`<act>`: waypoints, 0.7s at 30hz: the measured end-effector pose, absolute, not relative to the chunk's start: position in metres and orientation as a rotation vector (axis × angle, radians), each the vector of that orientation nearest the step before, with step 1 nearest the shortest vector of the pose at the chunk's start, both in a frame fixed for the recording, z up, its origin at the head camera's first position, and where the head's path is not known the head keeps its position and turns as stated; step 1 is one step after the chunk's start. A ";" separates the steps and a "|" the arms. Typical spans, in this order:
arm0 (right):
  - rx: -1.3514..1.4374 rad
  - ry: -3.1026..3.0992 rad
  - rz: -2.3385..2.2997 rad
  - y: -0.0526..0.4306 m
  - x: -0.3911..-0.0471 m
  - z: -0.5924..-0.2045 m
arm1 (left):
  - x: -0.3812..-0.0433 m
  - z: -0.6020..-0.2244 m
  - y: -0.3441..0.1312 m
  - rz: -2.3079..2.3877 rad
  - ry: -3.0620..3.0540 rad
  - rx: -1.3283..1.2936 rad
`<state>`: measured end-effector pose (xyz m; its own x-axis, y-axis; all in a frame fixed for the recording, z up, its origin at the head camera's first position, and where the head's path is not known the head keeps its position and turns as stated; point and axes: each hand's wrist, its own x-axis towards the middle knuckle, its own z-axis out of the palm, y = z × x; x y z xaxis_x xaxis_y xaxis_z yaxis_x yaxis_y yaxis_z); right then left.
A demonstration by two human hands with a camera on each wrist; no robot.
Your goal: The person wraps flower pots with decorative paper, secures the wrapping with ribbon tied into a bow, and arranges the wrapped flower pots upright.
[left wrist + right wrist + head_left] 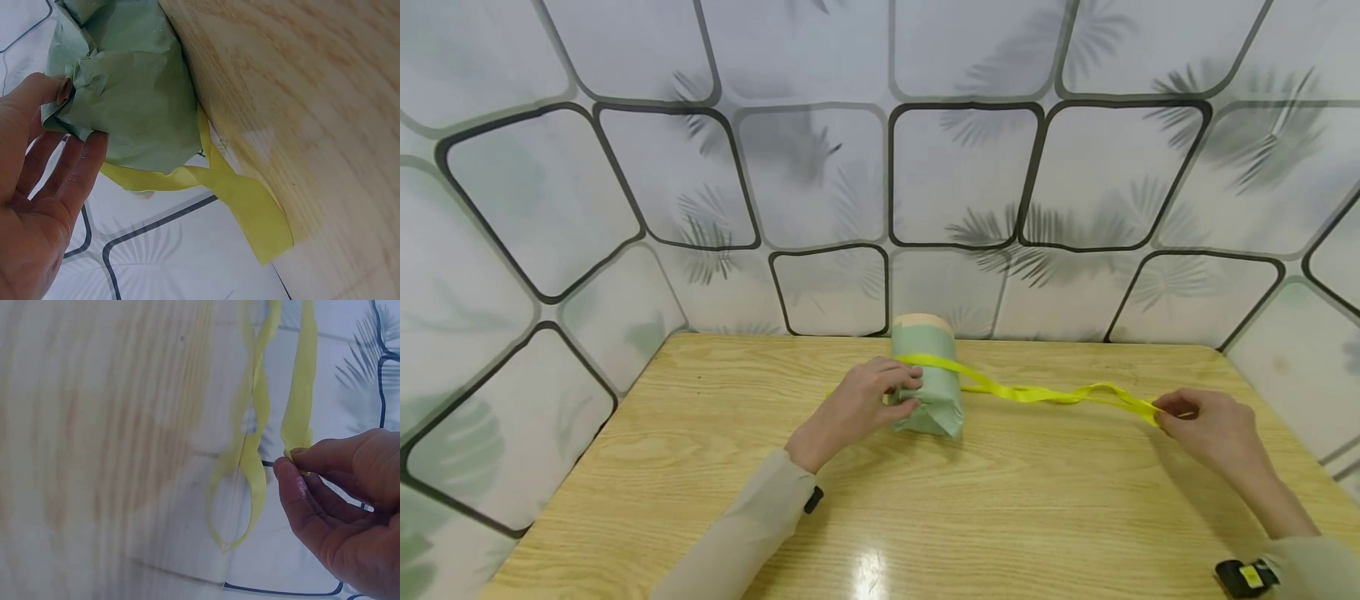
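Observation:
A package wrapped in pale green paper (pixel 942 404), with a peach band at its far end, lies on the table. Its near end is folded and creased. My left hand (pixel 859 400) holds it from the left side, thumb and fingers gripping the folded paper (pixel 134 109) in the left wrist view. Yellow ribbon (pixel 1030 393) crosses over the package and runs off to the right. There my right hand (pixel 1213 425) pinches it between thumb and index finger. In the right wrist view the pinched ribbon (pixel 300 381) hangs beside a loose, twisted loop.
The light wooden table (pixel 1037 500) reaches back to a wall covering (pixel 820 183) printed with dark outlines and leaves. The covering also flanks the table on both sides. Dark straps circle both sleeved wrists.

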<state>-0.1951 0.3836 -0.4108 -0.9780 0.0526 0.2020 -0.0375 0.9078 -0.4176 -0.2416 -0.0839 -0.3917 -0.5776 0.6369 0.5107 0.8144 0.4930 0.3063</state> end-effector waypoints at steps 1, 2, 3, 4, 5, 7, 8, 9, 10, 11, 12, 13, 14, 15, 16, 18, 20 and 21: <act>-0.013 -2.870 0.625 0.386 -0.195 -0.411 | -0.242 -0.392 -0.084 -0.753 -2.413 -1.217; -0.011 -2.882 0.622 0.389 -0.195 -0.412 | -0.242 -0.392 -0.084 -0.752 -2.416 -1.216; -0.011 -2.891 0.619 0.391 -0.195 -0.412 | -0.243 -0.392 -0.084 -0.751 -2.419 -1.216; -0.017 -2.902 0.613 0.393 -0.195 -0.412 | -0.243 -0.392 -0.084 -0.751 -2.423 -1.213; -0.024 -2.919 0.610 0.396 -0.195 -0.413 | -0.243 -0.393 -0.084 -0.753 -2.427 -1.211; -0.047 -2.960 0.619 0.400 -0.195 -0.413 | -0.243 -0.392 -0.083 -0.750 -2.434 -1.209; -0.061 -2.976 0.626 0.402 -0.195 -0.413 | -0.244 -0.393 -0.083 -0.749 -2.434 -1.209; -0.079 -2.989 0.632 0.404 -0.194 -0.414 | -0.244 -0.393 -0.083 -0.744 -2.435 -1.208; -0.093 -3.002 0.635 0.407 -0.194 -0.414 | -0.244 -0.393 -0.083 -0.741 -2.435 -1.207; -0.105 -3.013 0.637 0.409 -0.194 -0.414 | -0.244 -0.393 -0.083 -0.738 -2.434 -1.208; -0.116 -3.018 0.638 0.411 -0.194 -0.415 | -0.244 -0.393 -0.083 -0.737 -2.434 -1.208; -0.124 -3.023 0.635 0.413 -0.194 -0.415 | -0.243 -0.393 -0.083 -0.739 -2.436 -1.208; -0.129 -3.032 0.633 0.416 -0.193 -0.416 | -0.243 -0.394 -0.083 -0.743 -2.438 -1.208; -0.134 -3.036 0.631 0.417 -0.193 -0.417 | -0.243 -0.394 -0.083 -0.755 -2.442 -1.207; -0.138 -3.043 0.632 0.419 -0.193 -0.417 | -0.243 -0.394 -0.084 -0.768 -2.447 -1.205; -0.147 -3.056 0.628 0.423 -0.194 -0.418 | -0.242 -0.394 -0.084 -0.797 -2.456 -1.198; -0.168 -3.071 0.621 0.425 -0.194 -0.420 | -0.242 -0.395 -0.085 -0.821 -2.463 -1.190; -0.180 -3.074 0.617 0.426 -0.195 -0.420 | -0.242 -0.395 -0.085 -0.831 -2.467 -1.185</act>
<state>-0.1947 0.4256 -0.4200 -0.9934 0.1124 -0.0212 0.1119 0.9162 -0.3847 -0.2417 -0.0848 -0.3947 -0.6241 0.6196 0.4760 0.7813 0.4980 0.3762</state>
